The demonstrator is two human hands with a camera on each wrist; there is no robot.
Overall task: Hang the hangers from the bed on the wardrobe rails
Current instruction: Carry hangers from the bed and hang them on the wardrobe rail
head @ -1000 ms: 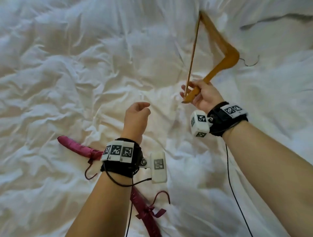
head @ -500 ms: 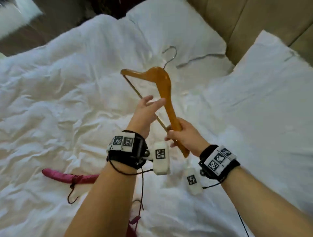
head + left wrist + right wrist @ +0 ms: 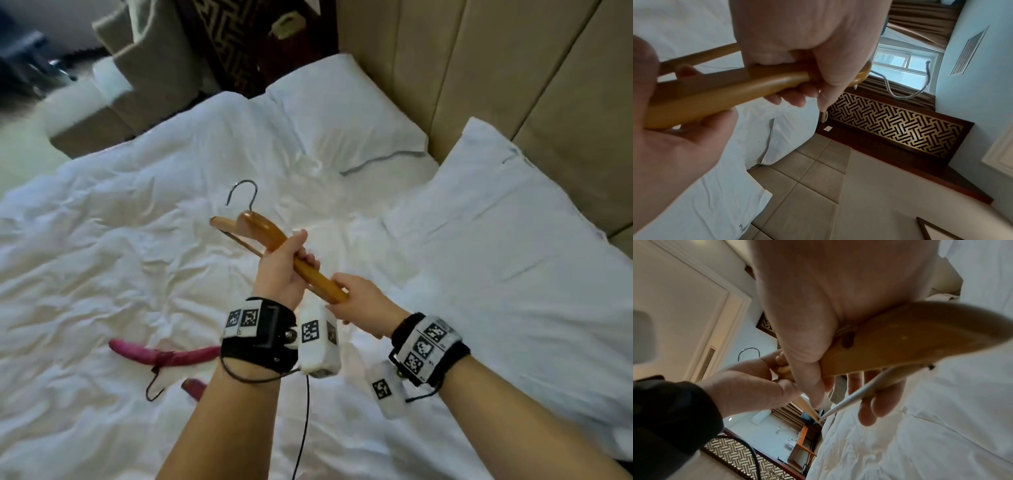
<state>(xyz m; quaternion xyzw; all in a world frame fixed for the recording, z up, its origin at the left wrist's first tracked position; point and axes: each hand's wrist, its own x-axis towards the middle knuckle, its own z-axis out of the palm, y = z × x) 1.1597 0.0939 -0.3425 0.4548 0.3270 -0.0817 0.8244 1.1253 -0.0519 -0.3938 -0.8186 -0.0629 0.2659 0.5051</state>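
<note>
Head view: a wooden hanger (image 3: 270, 236) is held in the air above the bed (image 3: 102, 257) by both hands. The left hand (image 3: 279, 274) is wrapped round the middle of one wooden arm, its fingers (image 3: 789, 97) curled under the wood and the thumb laid over it. The right hand (image 3: 359, 301) is closed on the near end of that arm, the end pinned between thumb and palm while its fingers (image 3: 875, 404) lie fairly straight beneath. The metal hook (image 3: 243, 193) is pointed up and away. On the rumpled white duvet, to the left behind the left forearm, a pink padded hanger (image 3: 161, 356) is lying, partly hidden by the wrist. Two pillows (image 3: 342, 113) are set against the beige padded headboard (image 3: 513, 68).
</note>
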